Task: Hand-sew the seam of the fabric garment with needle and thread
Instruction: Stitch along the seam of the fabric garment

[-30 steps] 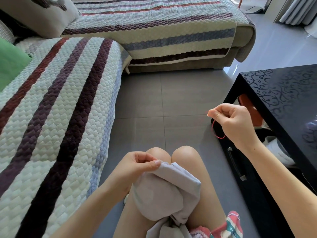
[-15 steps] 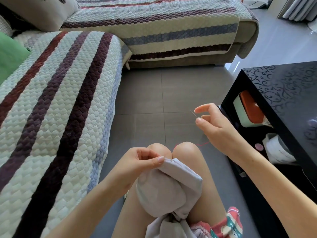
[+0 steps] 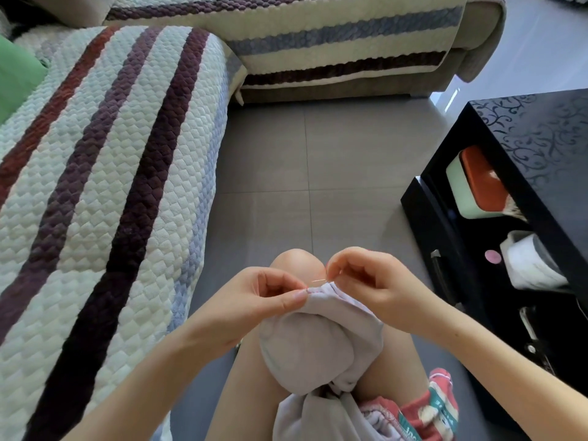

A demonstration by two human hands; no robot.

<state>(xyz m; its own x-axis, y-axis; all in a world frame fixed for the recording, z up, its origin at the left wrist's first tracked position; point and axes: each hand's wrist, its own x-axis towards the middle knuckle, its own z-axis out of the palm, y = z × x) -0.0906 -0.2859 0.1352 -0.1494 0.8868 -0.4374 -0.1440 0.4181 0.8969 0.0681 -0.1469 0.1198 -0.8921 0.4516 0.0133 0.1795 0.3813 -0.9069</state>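
Left hand [image 3: 267, 300] and right hand [image 3: 366, 281] meet at the garment [image 3: 318, 345] edge

Thumb and forefinger of the left hand pinch the folded top edge of the pale lilac-grey garment, with the other fingers curled in behind them. Just beside it, the right hand nips the needle [image 3: 319, 280] between thumb tip and forefinger, its remaining fingers loosely curled. The needle lies almost level, its free end pointing toward the left thumb, just above the fabric edge. Whether it has entered the cloth cannot be told. A faint reddish trace runs along that edge by the left thumb. The thread itself is too thin to follow.

The garment drapes over the person's bare thighs, its top edge raised just in front of the knee [image 3: 297, 265], and its lower part bunches into a narrow twist between the legs. Red patterned cloth [image 3: 439, 405] shows at the right hip.

On the left a sofa [image 3: 111, 186] wears a quilted cover striped in cream, purple, rust and blue, with a green cushion [image 3: 16, 78] at its far edge. Grey tiled floor [image 3: 270, 154] lies ahead. On the right stands a glossy black table [image 3: 541, 148] with a scroll pattern, and an orange-topped box [image 3: 477, 186] sits on its lower shelf
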